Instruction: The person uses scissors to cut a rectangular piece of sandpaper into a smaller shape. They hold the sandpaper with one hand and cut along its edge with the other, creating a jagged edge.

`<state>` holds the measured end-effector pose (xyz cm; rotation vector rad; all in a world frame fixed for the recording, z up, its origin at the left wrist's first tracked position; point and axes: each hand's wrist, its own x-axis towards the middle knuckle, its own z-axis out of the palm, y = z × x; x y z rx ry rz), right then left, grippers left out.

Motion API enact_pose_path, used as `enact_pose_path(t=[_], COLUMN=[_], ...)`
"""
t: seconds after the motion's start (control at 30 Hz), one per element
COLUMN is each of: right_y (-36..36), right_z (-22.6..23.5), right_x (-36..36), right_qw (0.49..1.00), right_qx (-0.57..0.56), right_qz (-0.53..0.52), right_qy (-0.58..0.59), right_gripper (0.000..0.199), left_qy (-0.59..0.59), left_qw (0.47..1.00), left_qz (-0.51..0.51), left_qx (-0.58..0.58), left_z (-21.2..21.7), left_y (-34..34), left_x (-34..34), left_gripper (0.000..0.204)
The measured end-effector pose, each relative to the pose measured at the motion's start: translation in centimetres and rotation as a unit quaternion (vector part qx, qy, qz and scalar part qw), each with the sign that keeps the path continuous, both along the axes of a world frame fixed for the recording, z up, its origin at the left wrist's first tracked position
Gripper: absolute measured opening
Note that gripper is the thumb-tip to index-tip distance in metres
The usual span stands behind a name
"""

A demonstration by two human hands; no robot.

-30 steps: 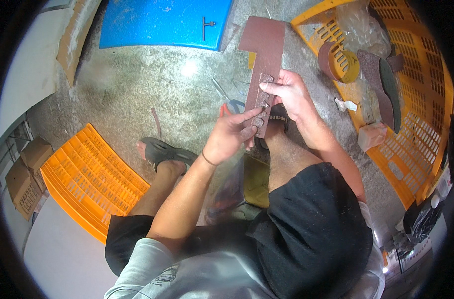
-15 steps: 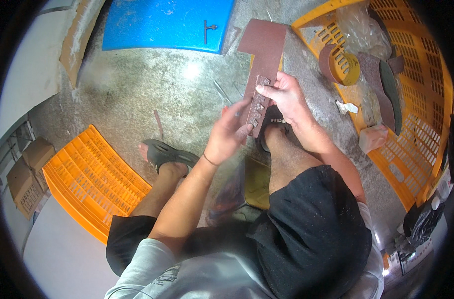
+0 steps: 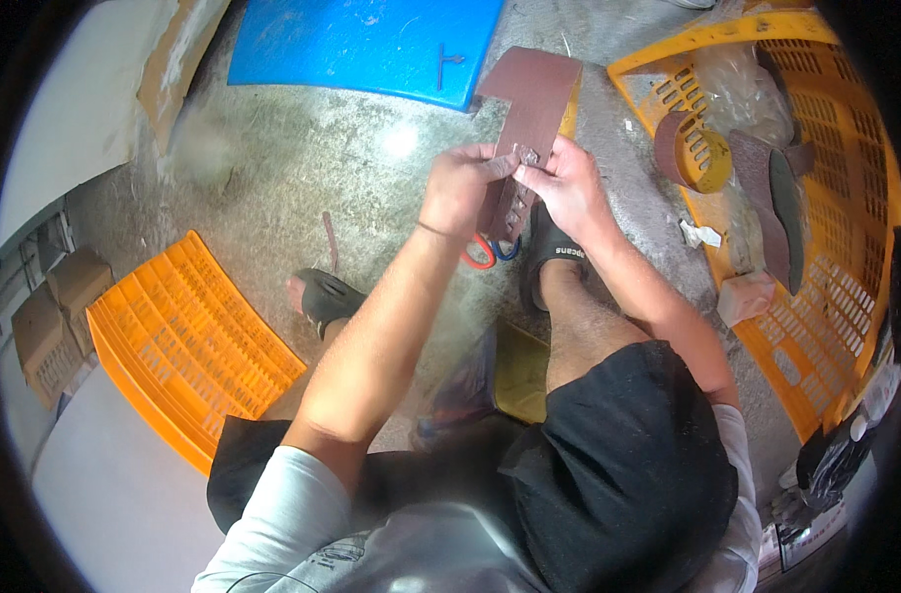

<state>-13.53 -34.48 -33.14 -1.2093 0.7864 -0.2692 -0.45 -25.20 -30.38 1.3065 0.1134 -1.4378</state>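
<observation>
In front of me I hold a reddish-brown, sandpaper-like sheet [image 3: 534, 99] with a wide upper end and a narrower lower part. Some yellow shows along its right edge. A shiny strip with triangular teeth [image 3: 515, 203] lies along the narrow part; its exact kind cannot be made out. My left hand [image 3: 460, 188] grips the sheet's left side, thumb pressed near the top of the toothed strip. From the right side, my right hand [image 3: 574, 188] pinches it, the two thumbs almost meeting. Fingers behind the sheet are hidden. Below it show red and blue loop handles [image 3: 480, 252], apparently of scissors.
A blue panel [image 3: 371, 44] with a dark T-shaped tool [image 3: 443, 67] lies ahead. To the right, an orange crate [image 3: 836, 227] bears curled sandpaper [image 3: 687, 153] and clear plastic. Another orange crate [image 3: 188, 336] is at left, by cardboard boxes [image 3: 50, 316]. My sandalled feet flank the floor between.
My left hand has moved up from the toothed strip's lower end to beside my right thumb. The red and blue handles have come into sight. The whole view has shifted slightly.
</observation>
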Motion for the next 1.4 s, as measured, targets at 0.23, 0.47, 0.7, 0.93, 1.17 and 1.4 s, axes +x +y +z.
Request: enact_pose_path(t=[0.23, 0.47, 0.7, 0.93, 1.17, 1.4], right_y=[-1.3, 5.2, 9.2, 5.8, 3.0, -1.2], right_z=[-0.6, -6.3, -11.9, -10.1, -5.8, -2.4], right_x=[0.0, -1.7, 0.2, -0.2, -0.9, -4.6], right_qw=[0.997, 0.695, 0.739, 0.729, 0.843, 0.834], right_qx=[-0.064, -0.321, -0.37, -0.455, -0.367, -0.24], right_qz=[0.034, 0.638, 0.515, 0.451, 0.307, 0.346], right_qy=[0.035, 0.082, 0.229, 0.241, 0.244, 0.356], right_gripper=[0.026, 0.019, 0.016, 0.015, 0.029, 0.078], left_qy=[-0.262, -0.252, -0.27, -0.161, -0.152, -0.17], left_qw=[0.95, 0.942, 0.919, 0.956, 0.962, 0.947], left_qz=[-0.17, -0.221, -0.283, -0.246, -0.226, -0.267], left_qx=[0.023, 0.021, 0.051, 0.021, 0.026, 0.058], left_z=[-1.1, -1.5, -1.7, -2.0, -2.6, -1.4], left_y=[-2.4, -1.6, 1.2, 0.6, 1.2, 0.9], left_x=[3.8, 7.8, 7.3, 7.3, 7.9, 7.5], left_gripper=[0.015, 0.019, 0.027, 0.013, 0.01, 0.018])
